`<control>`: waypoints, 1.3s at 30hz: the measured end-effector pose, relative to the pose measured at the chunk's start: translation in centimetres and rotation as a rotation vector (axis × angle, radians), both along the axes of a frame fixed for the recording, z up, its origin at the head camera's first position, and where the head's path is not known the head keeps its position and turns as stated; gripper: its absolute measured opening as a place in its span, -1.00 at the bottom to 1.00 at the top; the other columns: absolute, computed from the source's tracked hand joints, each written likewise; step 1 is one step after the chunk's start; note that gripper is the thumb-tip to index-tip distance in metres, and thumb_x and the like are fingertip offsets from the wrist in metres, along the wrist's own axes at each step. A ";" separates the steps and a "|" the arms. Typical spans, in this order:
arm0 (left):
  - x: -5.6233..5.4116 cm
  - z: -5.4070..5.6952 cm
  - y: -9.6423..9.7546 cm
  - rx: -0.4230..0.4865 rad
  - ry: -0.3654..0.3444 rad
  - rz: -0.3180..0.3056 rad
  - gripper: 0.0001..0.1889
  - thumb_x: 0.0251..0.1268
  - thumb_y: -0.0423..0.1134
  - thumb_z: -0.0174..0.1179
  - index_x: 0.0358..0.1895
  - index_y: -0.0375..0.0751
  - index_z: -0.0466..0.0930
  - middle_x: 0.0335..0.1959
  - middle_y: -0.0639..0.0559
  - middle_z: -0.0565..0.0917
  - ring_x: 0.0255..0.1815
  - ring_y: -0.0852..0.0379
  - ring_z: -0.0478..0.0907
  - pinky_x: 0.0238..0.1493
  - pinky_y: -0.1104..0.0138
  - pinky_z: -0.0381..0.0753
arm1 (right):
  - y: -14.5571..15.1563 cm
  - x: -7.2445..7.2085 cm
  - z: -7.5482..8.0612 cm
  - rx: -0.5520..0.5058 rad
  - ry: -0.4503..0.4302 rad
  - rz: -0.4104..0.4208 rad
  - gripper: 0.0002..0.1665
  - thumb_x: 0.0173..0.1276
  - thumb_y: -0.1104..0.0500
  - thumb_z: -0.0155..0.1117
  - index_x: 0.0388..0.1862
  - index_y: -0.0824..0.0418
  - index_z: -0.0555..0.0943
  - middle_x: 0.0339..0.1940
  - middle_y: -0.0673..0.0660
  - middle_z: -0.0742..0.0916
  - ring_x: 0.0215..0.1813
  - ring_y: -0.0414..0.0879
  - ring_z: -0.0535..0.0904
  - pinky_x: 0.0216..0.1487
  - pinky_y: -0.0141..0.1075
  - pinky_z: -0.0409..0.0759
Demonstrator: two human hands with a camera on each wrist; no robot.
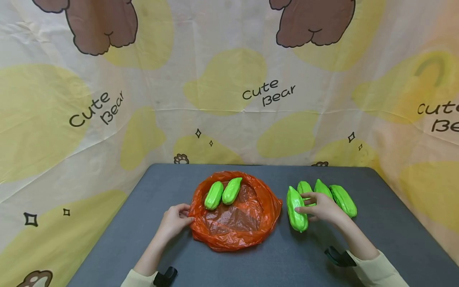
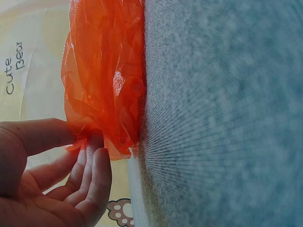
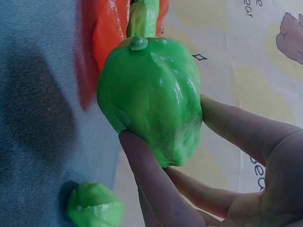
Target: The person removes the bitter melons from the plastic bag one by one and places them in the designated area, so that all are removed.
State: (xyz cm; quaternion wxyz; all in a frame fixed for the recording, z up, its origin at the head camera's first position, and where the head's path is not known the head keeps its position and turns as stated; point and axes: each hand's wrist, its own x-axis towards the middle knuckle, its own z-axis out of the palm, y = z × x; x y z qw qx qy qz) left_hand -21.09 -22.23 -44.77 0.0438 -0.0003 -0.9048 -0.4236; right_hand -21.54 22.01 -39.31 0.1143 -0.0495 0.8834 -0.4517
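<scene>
An orange-red plastic bag [image 1: 231, 241] lies spread on the table with its mouth facing up and its rim rolled into a ring. Two glossy green ridged vegetables [image 1: 213, 195] lie inside it, towards the back left. At the bag's left side, my left hand [image 1: 175, 220] pinches the rim between thumb and fingers, which the left wrist view shows close up. My right hand [image 1: 320, 205] grips another long green ridged vegetable [image 3: 151, 99] with a pointed tip, right of the bag. In the right wrist view it is held above the table, thumb on one side and fingers on the other.
Three more green vegetables [image 1: 344, 200] lie on the grey table [image 1: 251, 271] behind and right of my right hand, partly hidden by it. A printed cloth [image 1: 222, 87] hangs behind the table and along both sides. Dark straps [image 1: 165, 276] sit at both wrists.
</scene>
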 end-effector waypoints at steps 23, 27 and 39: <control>0.0 0.0 0.0 -0.004 0.004 0.003 -0.72 0.03 -0.40 0.33 -0.12 -0.33 0.62 -0.38 -0.03 0.64 -0.43 0.19 0.56 -0.42 0.36 0.52 | 1.4 1.7 -0.7 0.053 -0.011 -0.018 -0.08 0.12 0.02 0.44 0.30 0.50 0.30 0.08 0.51 0.55 -0.11 0.07 0.65 -0.28 -0.14 0.66; 0.0 0.1 0.0 -0.009 0.000 0.001 -0.71 0.04 -0.39 0.33 -0.12 -0.33 0.63 -0.38 -0.04 0.65 -0.43 0.18 0.56 -0.42 0.35 0.53 | 1.7 2.1 -0.8 0.049 -0.015 -0.031 -0.07 0.09 0.00 0.46 0.29 0.50 0.31 0.08 0.50 0.55 -0.07 0.10 0.63 -0.29 -0.15 0.66; 0.1 0.1 0.1 -0.003 -0.006 0.002 -0.71 0.05 -0.39 0.34 -0.11 -0.33 0.62 -0.36 -0.04 0.64 -0.42 0.17 0.57 -0.41 0.35 0.53 | 2.8 2.6 -1.4 0.023 -0.077 -0.045 -0.04 0.13 0.00 0.44 0.33 0.51 0.25 0.13 0.53 0.51 -0.04 0.10 0.64 -0.23 -0.12 0.66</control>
